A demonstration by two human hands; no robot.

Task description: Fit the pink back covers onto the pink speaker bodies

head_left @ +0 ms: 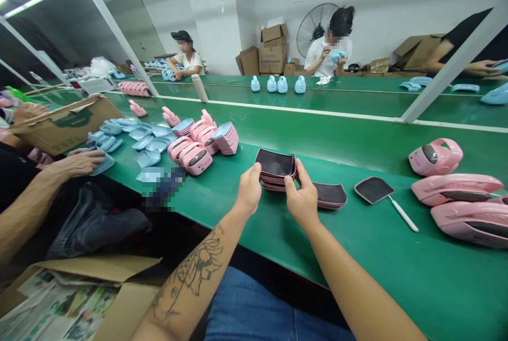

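Green desk [357, 261], left to right:

- 7 o'clock: carton [75, 298] lined with newspaper, below desk level.
- 9 o'clock: co-worker's hand [81, 163] resting on a pile of blue shells [119, 142]. Cardboard box [65, 124] tilted just behind it.
- 10 o'clock: pink shells [190, 155] beside blue tray stack [226, 138].
- 11 o'clock, far desk: co-worker [186, 55] handling a blue part.
- 12 o'clock: left hand [249, 190] and right hand [302, 202], both grips pinching the pink stack [275, 169] from opposite sides. Stack is black-lined trays, open face up, between the hands. Contact with desk: cannot tell.
- 12 o'clock, far desk: 4 blue parts [275, 84] upright in a row.
- 1 o'clock: second stack [330, 195] on desk, just beside right hand. Black-faced paddle [373, 190] with white handle lies next to it, apart from the stack.
- 1 o'clock, far desk: second co-worker [327, 47] holding a blue part.
- 3 o'clock: 3 large pink housings [456, 188] lying near desk edge.
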